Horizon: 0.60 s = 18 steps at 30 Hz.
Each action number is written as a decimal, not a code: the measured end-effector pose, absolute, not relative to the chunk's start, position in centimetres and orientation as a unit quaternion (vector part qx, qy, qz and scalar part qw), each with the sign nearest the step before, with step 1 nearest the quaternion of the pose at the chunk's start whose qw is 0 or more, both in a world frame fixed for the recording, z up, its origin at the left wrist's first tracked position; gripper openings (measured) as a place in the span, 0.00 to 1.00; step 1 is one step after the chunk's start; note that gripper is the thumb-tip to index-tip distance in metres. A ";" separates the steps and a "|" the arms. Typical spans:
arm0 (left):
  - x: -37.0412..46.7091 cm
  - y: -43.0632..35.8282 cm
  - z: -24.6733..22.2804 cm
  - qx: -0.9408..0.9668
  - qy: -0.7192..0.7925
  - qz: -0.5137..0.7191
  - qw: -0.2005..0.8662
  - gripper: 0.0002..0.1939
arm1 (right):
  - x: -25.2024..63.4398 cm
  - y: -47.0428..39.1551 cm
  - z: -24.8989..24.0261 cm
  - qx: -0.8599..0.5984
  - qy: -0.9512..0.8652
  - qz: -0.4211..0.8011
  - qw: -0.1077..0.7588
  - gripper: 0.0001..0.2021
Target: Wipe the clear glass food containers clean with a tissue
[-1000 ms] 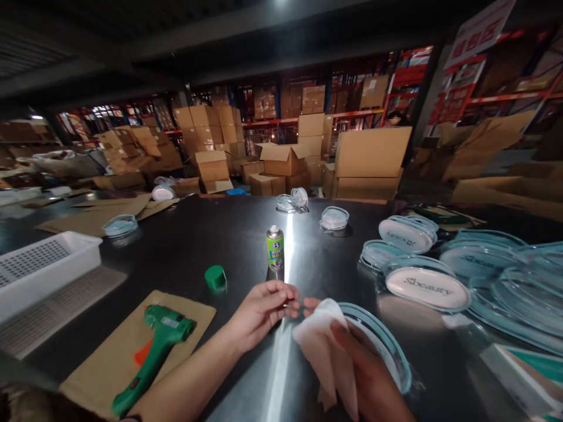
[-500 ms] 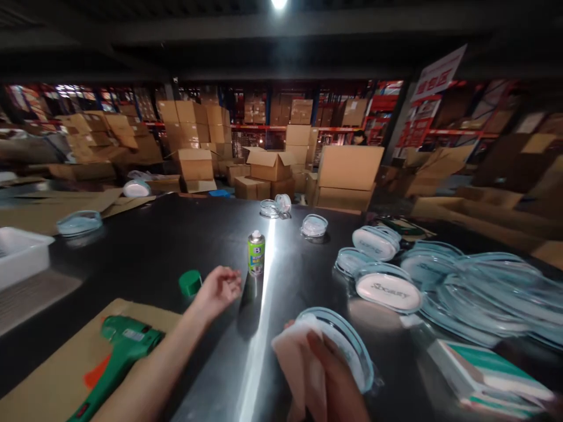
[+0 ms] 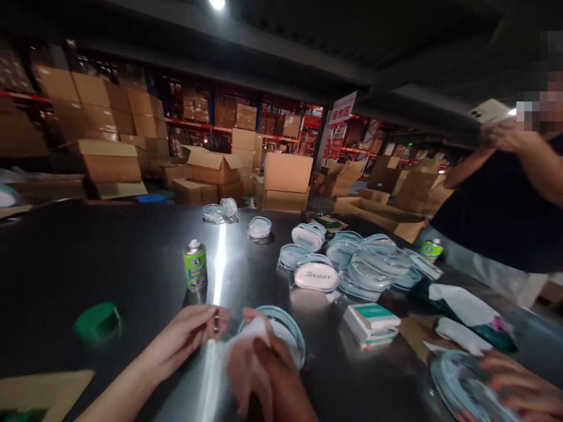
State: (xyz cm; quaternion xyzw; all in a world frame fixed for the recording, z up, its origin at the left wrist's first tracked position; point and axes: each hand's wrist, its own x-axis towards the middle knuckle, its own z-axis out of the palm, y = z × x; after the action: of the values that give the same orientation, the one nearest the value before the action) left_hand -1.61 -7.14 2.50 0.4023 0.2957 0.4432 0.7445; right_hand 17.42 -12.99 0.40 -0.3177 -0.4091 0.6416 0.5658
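My right hand (image 3: 281,363) is closed on a crumpled white tissue (image 3: 246,357), blurred by motion. A round-edged clear case with a pale blue rim (image 3: 288,319) is just behind that hand; whether the fingers also touch it I cannot tell. My left hand (image 3: 189,331) hovers over the dark table left of the tissue, fingers loosely bent and apart, with nothing visible in it. Beyond it stands a green spray can (image 3: 195,269) with its white nozzle uncovered. A green cap (image 3: 97,322) lies to the left.
Several clear cases (image 3: 316,276) are piled at the right, some lettered. A white-and-green box (image 3: 373,322) sits before them. Another person's hand (image 3: 523,375) holds a clear case at lower right. A person (image 3: 497,217) stands there with a phone. Cardboard (image 3: 44,390) lies at lower left.
The view has swung right, bringing other people and a second can into sight. My left hand has moved away from the spray can, closer to the tissue in my right hand.
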 end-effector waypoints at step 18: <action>-2.1 -7.6 4.2 0.258 0.212 0.552 0.764 0.13 | 19.5 -11.7 2.8 -0.398 -0.261 0.701 0.531 0.33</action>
State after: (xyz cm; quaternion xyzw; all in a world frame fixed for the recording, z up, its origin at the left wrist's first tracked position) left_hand -2.10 -7.60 4.16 0.2584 0.2121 0.5518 0.7641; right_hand 19.49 -11.68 2.81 -0.3975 -0.2610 0.7012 0.5312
